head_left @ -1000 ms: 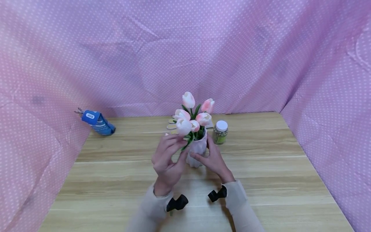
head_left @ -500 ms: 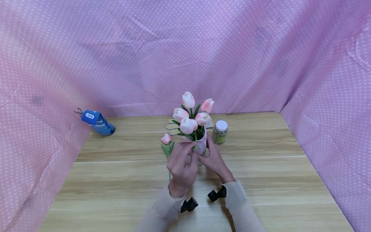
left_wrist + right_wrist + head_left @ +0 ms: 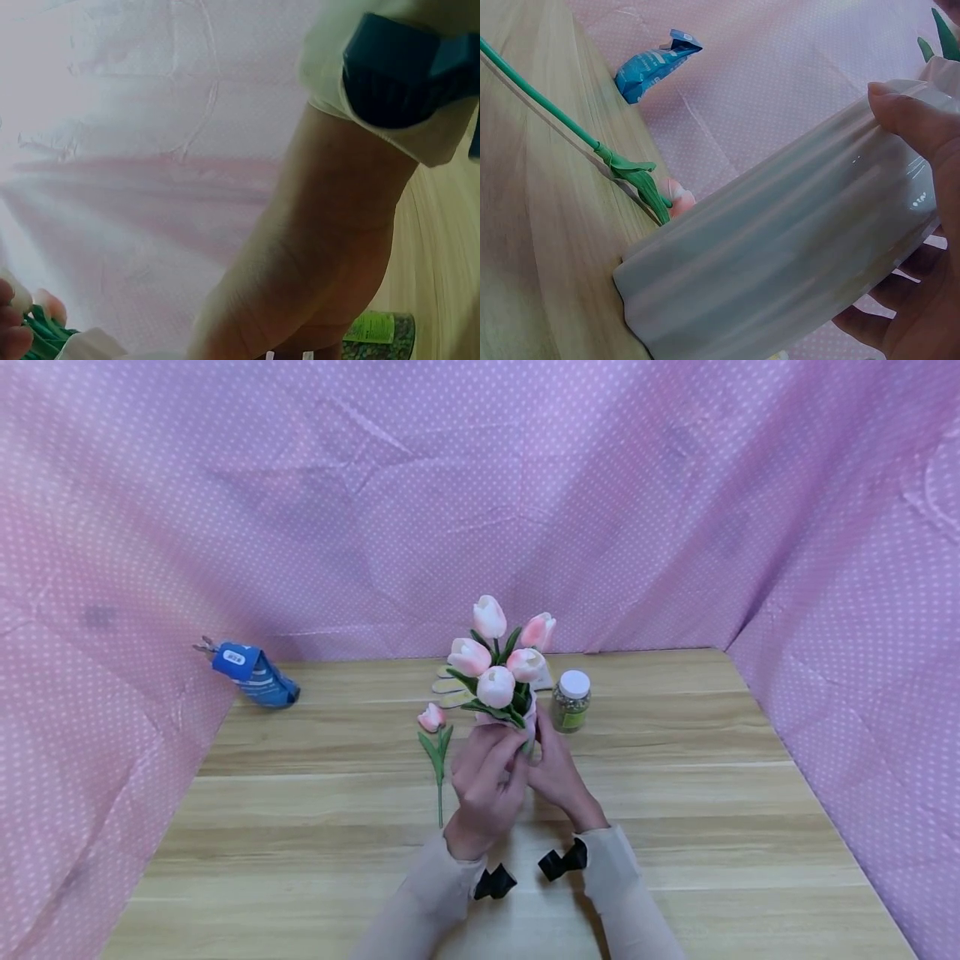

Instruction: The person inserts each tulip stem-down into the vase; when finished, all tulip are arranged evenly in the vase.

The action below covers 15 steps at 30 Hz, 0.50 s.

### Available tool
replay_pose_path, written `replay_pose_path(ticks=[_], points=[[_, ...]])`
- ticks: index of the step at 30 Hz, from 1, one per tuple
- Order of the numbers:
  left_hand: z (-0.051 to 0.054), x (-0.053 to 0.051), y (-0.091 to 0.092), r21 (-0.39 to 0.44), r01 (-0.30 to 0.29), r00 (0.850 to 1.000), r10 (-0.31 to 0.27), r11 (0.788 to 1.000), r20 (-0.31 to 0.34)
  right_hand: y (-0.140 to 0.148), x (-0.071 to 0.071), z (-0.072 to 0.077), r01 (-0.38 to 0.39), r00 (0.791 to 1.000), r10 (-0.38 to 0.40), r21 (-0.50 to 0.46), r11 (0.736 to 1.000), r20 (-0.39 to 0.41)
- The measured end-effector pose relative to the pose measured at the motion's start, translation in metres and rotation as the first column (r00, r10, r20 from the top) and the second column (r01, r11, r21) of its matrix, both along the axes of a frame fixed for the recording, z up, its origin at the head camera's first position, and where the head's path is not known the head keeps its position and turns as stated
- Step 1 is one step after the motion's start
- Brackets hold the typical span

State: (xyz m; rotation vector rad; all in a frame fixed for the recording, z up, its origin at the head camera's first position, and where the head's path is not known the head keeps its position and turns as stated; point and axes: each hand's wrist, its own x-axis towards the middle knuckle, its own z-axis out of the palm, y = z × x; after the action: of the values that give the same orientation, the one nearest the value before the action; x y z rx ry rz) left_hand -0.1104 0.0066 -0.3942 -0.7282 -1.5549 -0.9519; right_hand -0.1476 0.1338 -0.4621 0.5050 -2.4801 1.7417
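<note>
Several pink-and-white tulips (image 3: 497, 687) with green leaves stand in a white ridged vase (image 3: 780, 225) on the table. My left hand (image 3: 487, 785) pinches a green tulip stem at the front of the vase's mouth. My right hand (image 3: 558, 777) grips the vase from the right; in the right wrist view its thumb lies along the upper side. The left hand covers most of the vase in the head view. A loose tulip (image 3: 431, 718) lies on the table left of the left hand.
Right of the vase stands a white-lidded jar (image 3: 573, 702) of greenish grains. A yellow-and-white glove (image 3: 450, 687) lies behind the flowers, partly hidden. At the table's far left is a blue bag (image 3: 258, 677) with a metal tool tip showing. Pink dotted cloth hangs around.
My left hand has moved right and slightly down to the vase with the pinched tulip, whose bloom now stands among the others. The loose tulip has come into view. The right hand stays put.
</note>
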Motion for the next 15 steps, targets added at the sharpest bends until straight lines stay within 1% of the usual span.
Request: replay_pose_path(ticks=[3, 6, 7, 11, 14, 15], points=[[0.000, -0.004, 0.004, -0.033, 0.009, 1.000, -0.009, 0.999, 0.001, 0.000, 0.000, -0.001, 0.020, 1.000, -0.020, 0.025, 0.999, -0.022], [-0.001, -0.007, 0.006, -0.034, -0.004, 1.000, 0.004, 0.999, 0.010, -0.001, 0.000, -0.001, 0.035, 0.999, -0.033, 0.056, 0.998, -0.041], [-0.001, -0.007, 0.006, -0.033, -0.010, 1.000, 0.011, 0.999, 0.010, -0.001, 0.000, -0.001, 0.033, 0.999, -0.031, 0.052, 0.998, -0.038], [0.000, -0.004, 0.002, -0.022, -0.024, 1.000, 0.023, 0.999, -0.001, -0.001, 0.000, -0.001, 0.007, 1.000, -0.007, 0.024, 1.000, -0.022], [0.005, 0.000, -0.006, -0.010, -0.020, 1.000, 0.020, 1.000, -0.015, 0.000, -0.001, 0.000, -0.006, 1.000, 0.006, 0.002, 1.000, -0.006], [0.008, 0.002, -0.010, -0.004, -0.020, 0.999, 0.020, 1.000, -0.030, 0.000, -0.001, 0.000, -0.007, 1.000, 0.007, -0.001, 1.000, -0.001]])
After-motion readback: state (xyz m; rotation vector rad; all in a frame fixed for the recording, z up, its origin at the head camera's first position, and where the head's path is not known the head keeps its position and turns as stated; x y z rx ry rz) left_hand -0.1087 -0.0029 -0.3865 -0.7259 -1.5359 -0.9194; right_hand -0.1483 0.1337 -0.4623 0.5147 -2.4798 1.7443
